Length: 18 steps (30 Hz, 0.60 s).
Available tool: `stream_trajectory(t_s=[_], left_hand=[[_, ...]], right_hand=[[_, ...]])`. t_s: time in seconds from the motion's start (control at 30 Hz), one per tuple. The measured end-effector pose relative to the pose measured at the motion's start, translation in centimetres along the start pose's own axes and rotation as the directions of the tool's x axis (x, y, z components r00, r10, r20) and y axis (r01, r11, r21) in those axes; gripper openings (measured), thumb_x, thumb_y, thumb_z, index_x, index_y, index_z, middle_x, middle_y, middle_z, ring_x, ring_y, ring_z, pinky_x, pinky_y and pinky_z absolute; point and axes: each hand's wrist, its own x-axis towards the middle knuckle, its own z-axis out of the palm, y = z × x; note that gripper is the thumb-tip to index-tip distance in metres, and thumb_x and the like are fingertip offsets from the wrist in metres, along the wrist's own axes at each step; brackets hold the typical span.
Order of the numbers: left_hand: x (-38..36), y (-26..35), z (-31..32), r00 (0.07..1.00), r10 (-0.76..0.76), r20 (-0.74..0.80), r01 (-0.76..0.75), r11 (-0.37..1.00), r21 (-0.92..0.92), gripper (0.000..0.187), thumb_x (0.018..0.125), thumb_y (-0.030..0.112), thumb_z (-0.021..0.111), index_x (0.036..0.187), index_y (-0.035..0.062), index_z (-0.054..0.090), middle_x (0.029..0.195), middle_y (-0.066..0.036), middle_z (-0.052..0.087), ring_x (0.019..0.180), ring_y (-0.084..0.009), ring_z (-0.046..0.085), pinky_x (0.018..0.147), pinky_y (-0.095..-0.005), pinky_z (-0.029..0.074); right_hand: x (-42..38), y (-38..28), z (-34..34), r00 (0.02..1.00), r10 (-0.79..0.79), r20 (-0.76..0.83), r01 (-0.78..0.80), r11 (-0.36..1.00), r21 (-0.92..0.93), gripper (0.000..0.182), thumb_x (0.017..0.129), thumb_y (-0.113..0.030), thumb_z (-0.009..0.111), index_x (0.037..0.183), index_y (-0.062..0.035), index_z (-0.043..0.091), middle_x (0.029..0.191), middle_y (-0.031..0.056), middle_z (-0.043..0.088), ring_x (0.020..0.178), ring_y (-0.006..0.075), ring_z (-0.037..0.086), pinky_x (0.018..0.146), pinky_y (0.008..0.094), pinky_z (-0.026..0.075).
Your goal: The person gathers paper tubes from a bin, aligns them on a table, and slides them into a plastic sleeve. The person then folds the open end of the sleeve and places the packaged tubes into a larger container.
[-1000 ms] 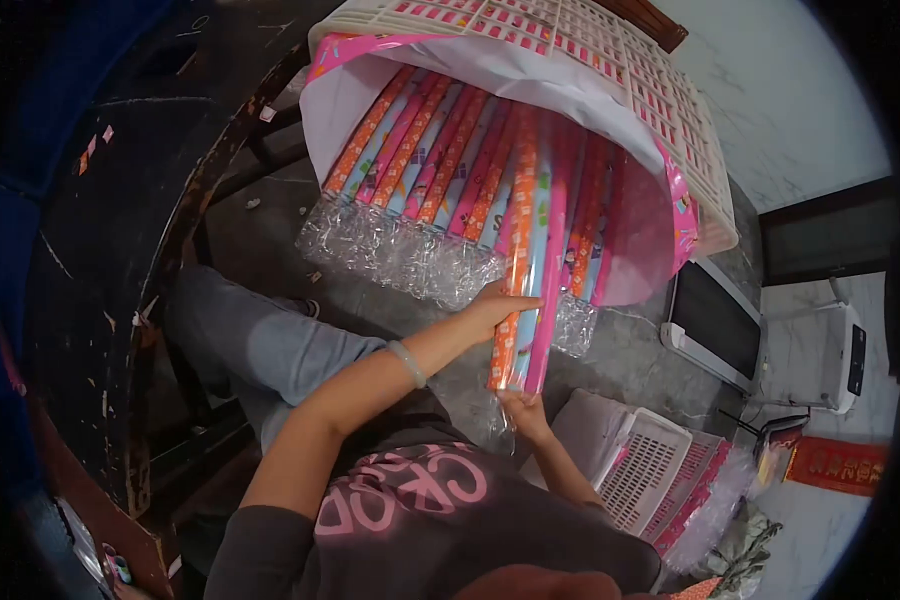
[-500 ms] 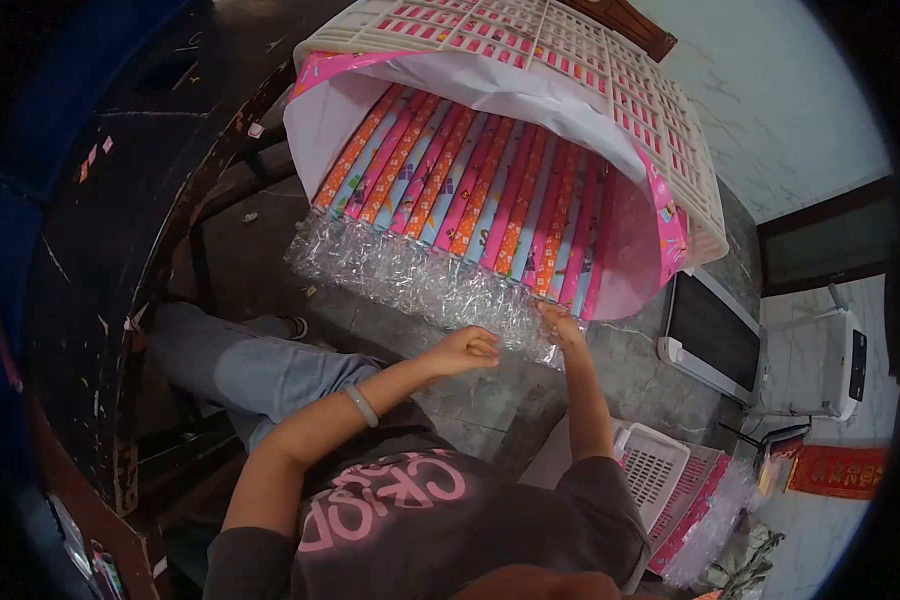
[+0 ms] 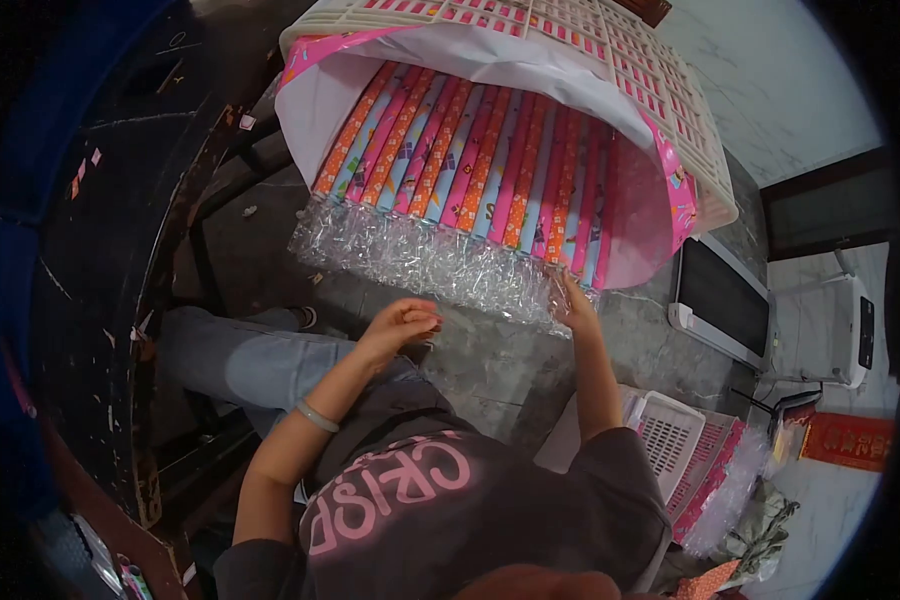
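Gift wrap rolls (image 3: 490, 165) in orange, pink and light blue patterns lie side by side inside a large pink-and-white printed sheet (image 3: 645, 220). Their crinkled clear plastic ends (image 3: 420, 255) stick out towards me. At the right end of this row, my right hand (image 3: 576, 305) touches the clear plastic with its fingers stretched out; part of the fingers is hidden by the film. My left hand (image 3: 402, 328) hovers below the plastic ends, apart from them, with its fingers curled together and nothing visible in it. A bracelet is on the left wrist.
A white plastic basket (image 3: 705, 185) surrounds the sheet. A smaller white basket (image 3: 670, 430) with pink wrapped goods stands at lower right. A dark worn table (image 3: 100, 270) runs along the left. On the right, a treadmill-like machine (image 3: 725, 295) rests on the floor by the wall.
My left hand has drawn back to the left, away from the plastic ends. My right hand has shifted slightly up along the right end of the row. The view has tilted slightly.
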Motion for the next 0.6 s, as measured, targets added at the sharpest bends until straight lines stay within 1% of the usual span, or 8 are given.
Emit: stream_trajectory(t_s=[0.13,0.17,0.23,0.3,0.37,0.4,0.47,0.6], left_hand=[[-3.7,1.5,-2.4,0.994,0.015,-0.111,-0.032,0.988,-0.150,0.032,0.090,0.013,0.066,0.119,0.0033,0.056,0.109,-0.010,0.067,0.100,-0.0205,0.064,0.091,-0.0339,0.051],[-4.9,1.8,-2.8,0.985,0.049,-0.164,-0.079,0.979,-0.187,0.031,0.090,0.012,0.066,0.119,0.0028,0.056,0.108,-0.011,0.067,0.100,-0.0209,0.064,0.091,-0.0339,0.051],[-7.2,2.2,-3.7,0.973,0.077,-0.220,-0.128,0.965,-0.230,0.031,0.091,0.012,0.065,0.118,0.0023,0.056,0.107,-0.012,0.067,0.101,-0.0214,0.064,0.091,-0.0338,0.051],[-9.6,2.4,-4.5,0.943,0.188,-0.274,-0.266,0.920,-0.286,0.033,0.090,0.012,0.065,0.120,0.0006,0.054,0.108,-0.013,0.066,0.100,-0.0213,0.064,0.090,-0.0332,0.051],[-12.3,2.8,-4.0,0.917,0.254,-0.309,-0.328,0.920,-0.216,0.032,0.090,0.011,0.064,0.119,0.0003,0.054,0.107,-0.013,0.066,0.100,-0.0215,0.064,0.091,-0.0335,0.050],[-13.8,3.4,-3.7,0.881,0.323,-0.346,-0.387,0.912,-0.132,0.031,0.091,0.010,0.064,0.118,-0.0001,0.054,0.106,-0.013,0.066,0.101,-0.0216,0.064,0.091,-0.0338,0.050],[-16.8,4.2,-2.6,0.865,0.375,-0.333,-0.406,0.914,-0.026,0.031,0.089,0.006,0.064,0.118,0.0008,0.054,0.107,-0.012,0.065,0.103,-0.0205,0.063,0.092,-0.0330,0.049],[-22.4,5.5,-2.0,0.782,0.586,-0.211,-0.551,0.809,0.204,0.033,0.088,0.006,0.068,0.119,0.0020,0.056,0.111,-0.009,0.065,0.106,-0.0175,0.061,0.094,-0.0325,0.047]], right_hand=[[-3.0,4.3,1.7,0.905,-0.208,-0.371,0.214,0.976,-0.026,0.032,0.092,-0.037,0.064,0.110,-0.0109,0.065,0.075,-0.0029,0.059,0.062,0.0055,0.050,0.053,0.0197,0.038],[-2.5,7.2,-4.4,0.950,-0.270,-0.157,0.278,0.960,0.035,0.024,0.093,-0.031,0.064,0.107,-0.0111,0.065,0.090,0.0008,0.064,0.073,0.0063,0.057,0.057,0.0206,0.041],[-5.0,11.4,-4.4,0.927,-0.251,-0.277,0.279,0.958,0.064,0.017,0.094,-0.026,0.063,0.101,-0.0101,0.065,0.095,0.0032,0.066,0.078,0.0080,0.060,0.059,0.0210,0.043],[-6.6,19.3,-8.4,0.893,-0.449,0.017,0.362,0.697,-0.619,0.016,0.093,-0.022,0.064,0.100,-0.0080,0.066,0.094,0.0045,0.068,0.077,0.0110,0.062,0.062,0.0224,0.047],[-9.9,16.7,3.3,0.918,0.218,-0.332,-0.381,0.721,-0.579,0.017,0.092,-0.017,0.065,0.102,-0.0039,0.068,0.089,0.0057,0.068,0.078,0.0136,0.065,0.066,0.0239,0.052],[-9.2,16.6,4.6,0.926,0.224,-0.303,-0.369,0.706,-0.604,0.017,0.092,-0.017,0.065,0.102,-0.0039,0.068,0.089,0.0057,0.068,0.078,0.0136,0.065,0.066,0.0239,0.052],[-6.4,17.5,8.0,0.992,0.074,0.105,0.035,0.633,-0.773,0.021,0.092,-0.014,0.065,0.108,-0.0015,0.067,0.091,0.0068,0.069,0.081,0.0154,0.067,0.070,0.0270,0.053],[-0.6,11.0,27.5,0.914,-0.095,0.393,0.398,0.383,-0.834,0.021,0.092,-0.011,0.063,0.109,0.0012,0.067,0.089,0.0082,0.070,0.078,0.0142,0.066,0.070,0.0265,0.053]])
